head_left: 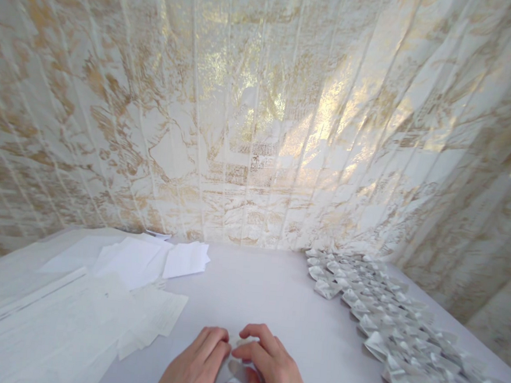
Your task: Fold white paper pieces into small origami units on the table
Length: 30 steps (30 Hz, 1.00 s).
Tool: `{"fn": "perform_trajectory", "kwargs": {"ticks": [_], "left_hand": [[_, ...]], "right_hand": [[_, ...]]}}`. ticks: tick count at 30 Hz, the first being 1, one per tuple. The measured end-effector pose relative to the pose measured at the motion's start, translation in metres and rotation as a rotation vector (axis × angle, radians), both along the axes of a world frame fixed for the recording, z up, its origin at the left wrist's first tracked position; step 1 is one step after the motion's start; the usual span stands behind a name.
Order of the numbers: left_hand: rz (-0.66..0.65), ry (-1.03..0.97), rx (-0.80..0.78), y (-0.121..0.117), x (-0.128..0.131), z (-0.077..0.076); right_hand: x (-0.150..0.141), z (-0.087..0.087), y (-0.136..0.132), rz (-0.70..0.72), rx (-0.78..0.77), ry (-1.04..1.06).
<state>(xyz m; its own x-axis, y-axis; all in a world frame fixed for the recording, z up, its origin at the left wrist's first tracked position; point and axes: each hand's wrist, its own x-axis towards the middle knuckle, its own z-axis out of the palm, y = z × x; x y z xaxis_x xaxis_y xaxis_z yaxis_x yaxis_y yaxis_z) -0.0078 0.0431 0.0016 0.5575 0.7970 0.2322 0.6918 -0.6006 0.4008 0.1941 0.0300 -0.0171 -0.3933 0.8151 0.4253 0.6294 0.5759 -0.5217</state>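
Observation:
Between my hands, low in the middle of the head view, is a small piece of pale paper (230, 375), mostly covered by my fingers. My left hand (200, 360) curls over its left side, fingers bent and thumb underneath near the bottom edge. From the right, my right hand (272, 365) grips it with curled fingers, the index arched above the others. How the paper is folded cannot be made out. Both hands are close to the white tabletop (257, 291).
Printed sheets (49, 323) spread over the left of the table, with blank white sheets (134, 259) and a small white stack (186, 260) behind. Folded grey-white paper pieces (404, 324) overlap in several rows along the right. A gold-patterned curtain (251, 127) hangs behind.

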Motion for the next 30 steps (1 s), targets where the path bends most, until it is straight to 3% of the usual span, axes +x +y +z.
{"fn": "perform_trajectory", "kwargs": {"ticks": [10,14,21,30], "left_hand": [[-0.052,0.005,0.084,0.0018,-0.0015,-0.0045],[-0.077,-0.013,0.040,0.0016,-0.0019,0.0005],[0.016,-0.010,-0.058,-0.0003,0.0004,0.0032],[-0.018,-0.042,0.039,0.0023,-0.0008,-0.0016]], "right_hand": [[-0.0025,0.0034,-0.0014,0.044,-0.050,0.062],[-0.0035,0.0026,-0.0012,0.017,-0.022,0.048],[-0.0019,0.0017,0.0016,-0.008,0.030,-0.004],[-0.0052,0.0040,-0.0014,0.030,-0.013,0.075]]}}
